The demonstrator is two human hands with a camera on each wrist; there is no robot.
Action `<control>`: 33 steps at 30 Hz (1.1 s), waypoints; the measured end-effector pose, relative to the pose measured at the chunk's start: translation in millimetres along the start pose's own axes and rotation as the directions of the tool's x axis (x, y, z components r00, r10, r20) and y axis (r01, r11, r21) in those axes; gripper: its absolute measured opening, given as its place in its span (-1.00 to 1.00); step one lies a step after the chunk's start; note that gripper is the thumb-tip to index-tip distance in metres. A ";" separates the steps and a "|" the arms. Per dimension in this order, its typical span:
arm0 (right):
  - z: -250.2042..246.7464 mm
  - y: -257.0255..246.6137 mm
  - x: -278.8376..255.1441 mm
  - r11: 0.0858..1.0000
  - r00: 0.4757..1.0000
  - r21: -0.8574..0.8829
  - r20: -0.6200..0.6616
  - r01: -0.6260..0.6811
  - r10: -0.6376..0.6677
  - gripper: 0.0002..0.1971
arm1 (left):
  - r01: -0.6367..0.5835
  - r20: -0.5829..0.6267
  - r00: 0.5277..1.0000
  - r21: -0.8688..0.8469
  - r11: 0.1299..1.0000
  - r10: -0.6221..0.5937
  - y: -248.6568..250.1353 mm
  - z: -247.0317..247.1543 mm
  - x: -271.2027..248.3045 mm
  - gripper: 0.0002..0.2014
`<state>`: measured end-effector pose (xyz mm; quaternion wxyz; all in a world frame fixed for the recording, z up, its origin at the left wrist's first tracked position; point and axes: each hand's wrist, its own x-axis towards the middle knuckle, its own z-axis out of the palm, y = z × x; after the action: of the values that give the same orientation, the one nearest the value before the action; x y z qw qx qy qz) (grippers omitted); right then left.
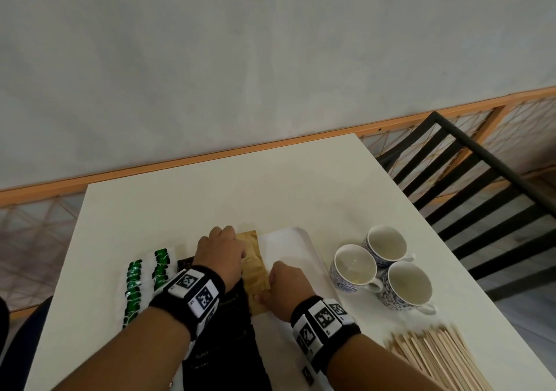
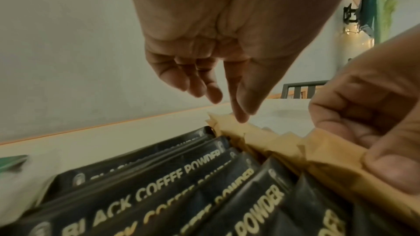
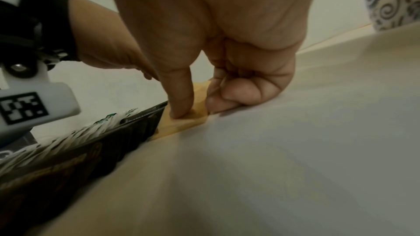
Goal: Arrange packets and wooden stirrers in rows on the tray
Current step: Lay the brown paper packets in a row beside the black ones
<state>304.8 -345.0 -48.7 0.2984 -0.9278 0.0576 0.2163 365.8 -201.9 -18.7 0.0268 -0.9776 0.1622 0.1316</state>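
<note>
A white tray (image 1: 296, 241) holds rows of packets: green-and-white ones (image 1: 134, 285) at the left, black coffee packets (image 1: 234, 330) in the middle, then overlapping brown packets (image 1: 255, 270). My left hand (image 1: 221, 249) hovers at the far end of the brown row (image 2: 272, 141), fingers hanging loose, index tip touching the farthest packet. My right hand (image 1: 282, 288) is at the near end: its thumb presses a brown packet (image 3: 181, 125) while curled fingers meet that packet's right edge. Wooden stirrers (image 1: 436, 354) lie in a loose pile on the table (image 1: 210, 195) at the lower right.
Three blue-patterned cups (image 1: 355, 267) stand together on the table right of the tray. A black slatted chair (image 1: 481, 195) is beyond the table's right edge. The right half of the tray is bare white.
</note>
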 end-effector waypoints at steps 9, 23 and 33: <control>-2.2 -0.3 -0.5 1.000 1.000 -0.008 0.010 0.001 -0.001 -0.67 | 0.009 0.042 0.999 0.148 0.989 -0.016 8.0 5.0 14.2 -0.80; -1.2 -4.1 3.4 0.999 1.000 0.053 -0.021 -0.009 0.010 -0.67 | 0.000 0.010 1.000 0.130 0.992 -0.001 -3.6 7.6 17.4 -0.79; -4.6 -1.3 1.0 0.995 1.000 0.097 -0.018 -0.015 0.017 -0.57 | 0.092 -0.106 0.989 -0.124 0.988 -0.106 -8.4 -4.3 1.4 -0.88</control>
<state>307.8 -346.5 -45.1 0.3407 -0.9138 0.0781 0.2070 370.9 -194.9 -14.8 -0.0340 -0.9902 0.1066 0.0842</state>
